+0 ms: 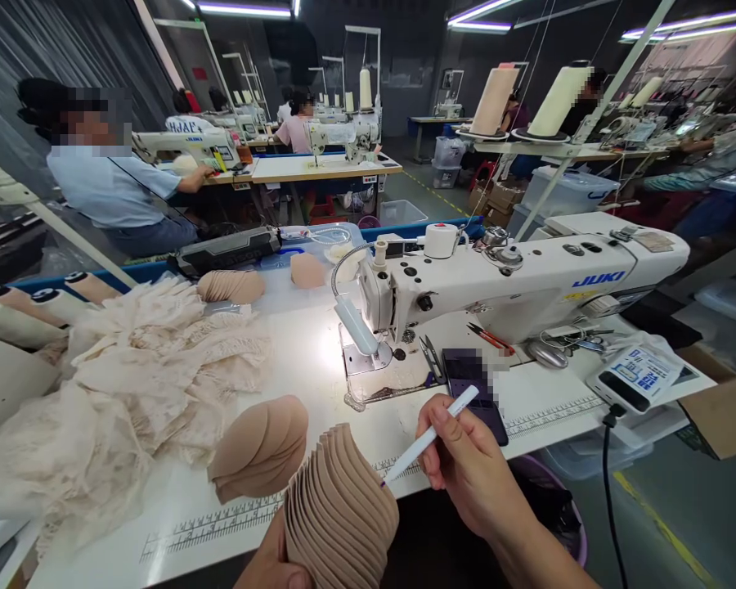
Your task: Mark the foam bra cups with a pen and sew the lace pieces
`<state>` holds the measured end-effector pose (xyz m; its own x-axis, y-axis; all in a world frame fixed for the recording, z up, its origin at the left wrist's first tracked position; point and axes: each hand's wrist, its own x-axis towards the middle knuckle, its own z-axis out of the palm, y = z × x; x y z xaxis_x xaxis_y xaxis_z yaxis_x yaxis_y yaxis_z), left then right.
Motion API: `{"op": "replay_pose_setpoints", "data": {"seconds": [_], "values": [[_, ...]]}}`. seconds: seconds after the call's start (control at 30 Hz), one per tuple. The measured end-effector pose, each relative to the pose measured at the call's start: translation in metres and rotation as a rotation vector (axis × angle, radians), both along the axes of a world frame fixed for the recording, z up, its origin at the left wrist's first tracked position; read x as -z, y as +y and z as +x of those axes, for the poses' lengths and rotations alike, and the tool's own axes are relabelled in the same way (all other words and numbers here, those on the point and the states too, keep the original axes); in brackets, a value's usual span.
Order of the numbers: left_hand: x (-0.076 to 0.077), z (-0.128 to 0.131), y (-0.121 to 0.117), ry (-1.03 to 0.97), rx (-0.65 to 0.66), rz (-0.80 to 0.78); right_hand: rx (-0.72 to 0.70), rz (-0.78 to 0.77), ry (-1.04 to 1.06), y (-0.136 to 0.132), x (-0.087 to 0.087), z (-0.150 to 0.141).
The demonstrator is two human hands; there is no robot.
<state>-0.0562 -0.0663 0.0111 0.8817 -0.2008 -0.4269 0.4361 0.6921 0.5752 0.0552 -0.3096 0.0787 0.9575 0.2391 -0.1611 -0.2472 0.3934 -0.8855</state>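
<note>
While the left hand [273, 559] grips a fanned stack of tan cups [340, 515], the right hand [463, 458] has its grip closed on a white pen [429, 438]
Stack at the counter's [300, 368] near edge, left hand at its lower left; pen slants down-left, tip seemingly touching the stack's right edge (right hand nearer that edge); blue "JUKI" reads on the sewing machine [521, 278], again on a far machine [175, 149]; print on the white box [638, 380] mostly too small to read

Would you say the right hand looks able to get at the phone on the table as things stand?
Probably yes: the right hand is close to the phone with nothing apparent blocking it, though its grip on the white pen would likely need shifting first.
</note>
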Motion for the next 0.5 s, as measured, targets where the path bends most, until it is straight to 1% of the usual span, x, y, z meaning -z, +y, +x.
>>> {"op": "replay_pose_setpoints", "data": {"seconds": [0.1, 0.2, 0.33, 0.5], "values": [[0.002, 0.000, 0.001, 0.003, 0.013, -0.003, 0.024, -0.034, -0.035, -0.003, 0.000, -0.001], [0.001, 0.001, 0.001, 0.008, 0.013, -0.005, -0.010, -0.085, -0.093, -0.004, 0.000, -0.003], [-0.004, 0.003, -0.002, -0.004, 0.041, -0.001, -0.042, -0.067, -0.094, -0.003, 0.000, -0.006], [-0.010, 0.004, -0.005, 0.028, 0.012, 0.002, -0.005, -0.062, -0.089, -0.003, -0.001, -0.007]]}}
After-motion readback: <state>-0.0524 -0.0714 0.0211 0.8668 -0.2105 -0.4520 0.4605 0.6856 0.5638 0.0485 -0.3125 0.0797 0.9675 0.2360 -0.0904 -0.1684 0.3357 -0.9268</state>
